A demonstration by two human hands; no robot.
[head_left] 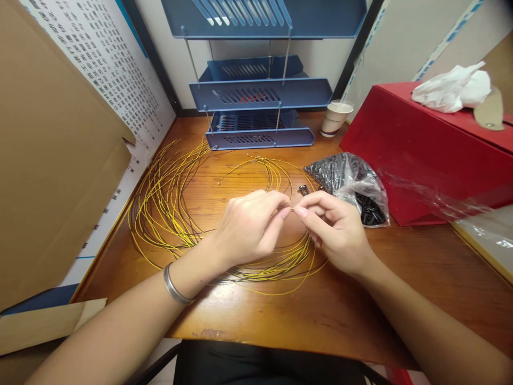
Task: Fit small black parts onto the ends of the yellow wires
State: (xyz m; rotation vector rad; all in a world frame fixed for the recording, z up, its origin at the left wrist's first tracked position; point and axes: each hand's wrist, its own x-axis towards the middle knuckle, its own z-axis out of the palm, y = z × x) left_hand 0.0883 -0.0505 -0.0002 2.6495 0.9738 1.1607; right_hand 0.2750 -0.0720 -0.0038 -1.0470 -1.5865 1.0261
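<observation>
My left hand is closed, with thumb and index finger pinching a thin wire over the middle of the table. Facing it, my right hand pinches the same short stretch from the other side; the fingertips nearly meet and hide most of it. Below both hands lies a loose coil of yellow and black wires. Another large bundle of yellow and black wires spreads to the left. Small dark parts rest just beyond my right fingers, beside a clear plastic bag of small black pieces.
A blue tiered tray rack stands at the back of the wooden table. To its right are a paper cup and a red box with crumpled white tissue on top. Cardboard rises at the left.
</observation>
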